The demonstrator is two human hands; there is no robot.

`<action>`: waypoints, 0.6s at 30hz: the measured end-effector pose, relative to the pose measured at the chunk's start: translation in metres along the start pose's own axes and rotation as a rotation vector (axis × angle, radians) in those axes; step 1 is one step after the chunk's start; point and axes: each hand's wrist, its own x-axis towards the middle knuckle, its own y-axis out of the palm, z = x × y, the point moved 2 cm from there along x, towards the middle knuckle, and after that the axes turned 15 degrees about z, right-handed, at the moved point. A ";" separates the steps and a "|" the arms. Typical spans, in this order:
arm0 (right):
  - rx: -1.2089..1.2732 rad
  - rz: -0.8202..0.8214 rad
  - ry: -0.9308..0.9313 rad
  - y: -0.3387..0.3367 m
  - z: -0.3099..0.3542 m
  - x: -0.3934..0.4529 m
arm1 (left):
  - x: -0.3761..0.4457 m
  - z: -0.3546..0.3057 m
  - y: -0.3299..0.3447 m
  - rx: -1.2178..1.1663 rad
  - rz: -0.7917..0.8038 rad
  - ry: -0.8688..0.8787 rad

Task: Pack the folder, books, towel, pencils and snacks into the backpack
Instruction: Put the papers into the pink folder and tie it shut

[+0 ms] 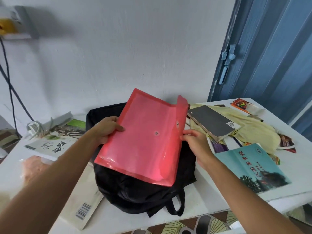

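Note:
A translucent red folder (143,137) with an open flap is held tilted over the black backpack (141,196), which lies flat on the white table (211,200). My left hand (105,130) grips the folder's left edge, thumb on top. My right hand (196,141) pinches its right edge by the flap. A grey book (214,122) rests on the pale yellow towel (253,130) to the right, with a teal book (253,168) nearer me. White books lie at the left (49,142) and front left (84,208). A snack packet (241,105) sits at the far right.
A clear bag (32,168) with something orange lies at the left edge. Cables and a power strip (55,122) sit against the wall at back left. A blue door (270,56) stands behind the table's right end. More packets (287,142) peek from under the towel.

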 end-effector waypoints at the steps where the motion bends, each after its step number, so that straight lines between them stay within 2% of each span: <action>1: 0.021 -0.005 -0.037 0.003 0.006 0.001 | -0.004 0.002 -0.002 -0.052 -0.012 0.035; 6: 0.157 -0.051 -0.121 0.016 0.031 0.020 | -0.021 0.016 -0.018 -0.392 -0.155 0.220; 9: 0.493 -0.103 -0.050 0.021 0.027 0.024 | -0.023 0.030 -0.018 -0.578 -0.211 0.314; 10: 0.640 -0.065 -0.007 0.024 0.021 0.024 | -0.022 0.035 -0.015 -0.655 -0.203 0.356; 12: 0.816 0.129 0.040 0.036 0.013 0.021 | -0.020 0.045 -0.003 -0.780 -0.186 0.425; 14: 0.768 0.344 0.026 0.053 0.012 0.015 | -0.018 0.054 0.013 -0.875 -0.199 0.436; 15: 0.693 0.400 0.000 0.061 0.014 0.015 | -0.017 0.058 0.021 -0.909 -0.193 0.418; 16: 0.611 0.397 -0.034 0.068 0.015 0.016 | -0.015 0.062 0.030 -0.938 -0.174 0.411; 18: 0.453 0.249 -0.086 0.075 0.020 0.023 | -0.018 0.067 0.043 -0.969 -0.145 0.401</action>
